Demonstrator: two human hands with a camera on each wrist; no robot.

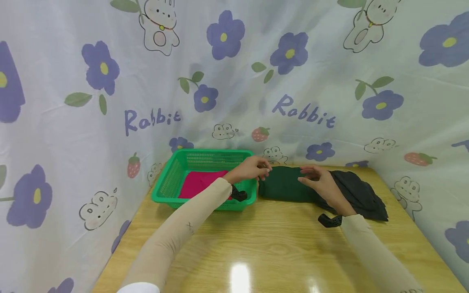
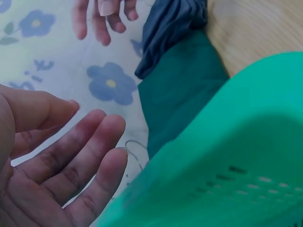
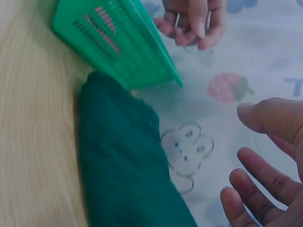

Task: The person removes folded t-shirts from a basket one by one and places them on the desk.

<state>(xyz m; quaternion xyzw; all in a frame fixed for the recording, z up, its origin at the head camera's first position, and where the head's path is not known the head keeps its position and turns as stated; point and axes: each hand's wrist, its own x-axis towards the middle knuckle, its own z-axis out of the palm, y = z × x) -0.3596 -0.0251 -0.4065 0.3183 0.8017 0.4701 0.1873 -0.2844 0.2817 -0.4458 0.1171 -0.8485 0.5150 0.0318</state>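
My left hand hovers over the right end of a green plastic basket, fingers loosely bent and holding nothing. Inside the basket lies a folded red-pink cloth, partly hidden by my left forearm. To the basket's right, a folded dark green cloth lies on the table. My right hand is raised above that green cloth, thumb and fingers apart with nothing between them. A crumpled black cloth lies against the green one's right side. In the right wrist view the green cloth lies close beside the basket.
The wooden table stretches toward me in front of the basket and cloths. A white curtain with flowers and rabbits hangs behind and on both sides. Each wrist carries a black camera mount, such as the one on the right.
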